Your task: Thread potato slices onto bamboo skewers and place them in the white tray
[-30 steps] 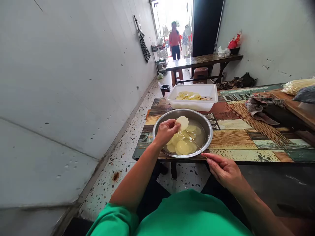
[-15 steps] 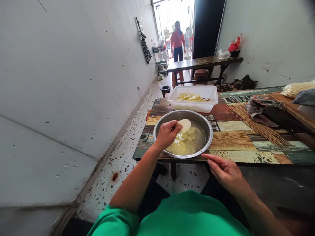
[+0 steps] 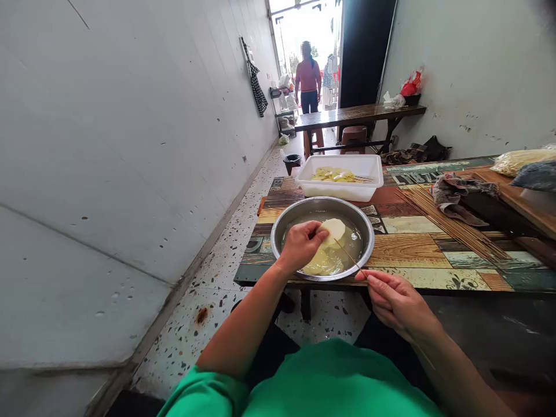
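Between the fingers and thumb of my left hand (image 3: 303, 244) is a pale, round potato slice (image 3: 334, 230), held above the metal basin (image 3: 370, 240). My right hand (image 3: 397, 301) pinches a thin wooden skewer (image 3: 351, 259) at the basin's near right rim. The skewer's tip meets the slice's lower edge; how far it goes in I cannot tell. More potato slices (image 3: 320, 263) lie in cloudy water below. Behind the basin, a white plastic tub (image 3: 347, 192) contains slices with skewers in them.
On the table's right lie a bundle of skewers (image 3: 452, 223), a crumpled cloth (image 3: 452, 197) and a wooden board (image 3: 516, 194) with bags. A black bin (image 3: 292, 163) stands on the floor beyond. At the doorway stands a person (image 3: 308, 81), behind a long dark table (image 3: 356, 114).
My left hand has moved slightly right and down with the potato slice, which now sits lower over the basin. The right hand stays nearly in place. The person at the doorway has shifted a little left.
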Action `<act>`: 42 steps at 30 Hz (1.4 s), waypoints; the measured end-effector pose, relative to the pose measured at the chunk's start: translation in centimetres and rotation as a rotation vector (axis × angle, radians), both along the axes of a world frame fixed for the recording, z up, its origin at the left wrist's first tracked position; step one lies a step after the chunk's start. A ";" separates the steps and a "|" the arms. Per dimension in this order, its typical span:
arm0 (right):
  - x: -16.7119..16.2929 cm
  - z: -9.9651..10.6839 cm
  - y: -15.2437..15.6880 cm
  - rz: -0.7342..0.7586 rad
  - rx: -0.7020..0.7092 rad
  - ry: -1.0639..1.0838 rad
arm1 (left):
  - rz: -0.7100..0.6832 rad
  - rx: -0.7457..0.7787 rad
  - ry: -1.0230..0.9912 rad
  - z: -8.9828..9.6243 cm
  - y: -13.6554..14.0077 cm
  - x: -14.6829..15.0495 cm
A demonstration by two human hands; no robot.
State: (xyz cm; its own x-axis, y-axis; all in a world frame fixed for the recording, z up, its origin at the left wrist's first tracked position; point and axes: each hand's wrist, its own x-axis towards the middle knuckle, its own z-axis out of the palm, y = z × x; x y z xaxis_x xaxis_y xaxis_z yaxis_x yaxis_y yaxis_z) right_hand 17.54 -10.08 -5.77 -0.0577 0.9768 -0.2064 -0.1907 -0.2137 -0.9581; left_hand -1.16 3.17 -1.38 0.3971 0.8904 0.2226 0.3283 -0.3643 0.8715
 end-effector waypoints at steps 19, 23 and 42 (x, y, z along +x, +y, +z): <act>0.0 1.3 -1.0 -0.128 0.121 -0.103 | 0.183 -0.086 -0.203 0.8 -1.1 1.4; 0.8 1.6 -0.7 0.103 -0.128 0.443 | 0.170 -0.112 -0.283 0.8 -1.3 1.4; 0.2 -1.2 -1.2 -0.201 0.335 -0.276 | 0.217 -0.211 -0.413 0.4 -1.8 1.6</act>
State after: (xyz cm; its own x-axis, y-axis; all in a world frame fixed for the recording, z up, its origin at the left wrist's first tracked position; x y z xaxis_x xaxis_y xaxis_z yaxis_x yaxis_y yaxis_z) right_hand 17.76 -11.25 -6.97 0.1519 0.9784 0.1403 0.0743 0.1302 -0.9887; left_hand 0.47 1.37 -0.99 0.1152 0.9850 0.1286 -0.0100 -0.1283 0.9917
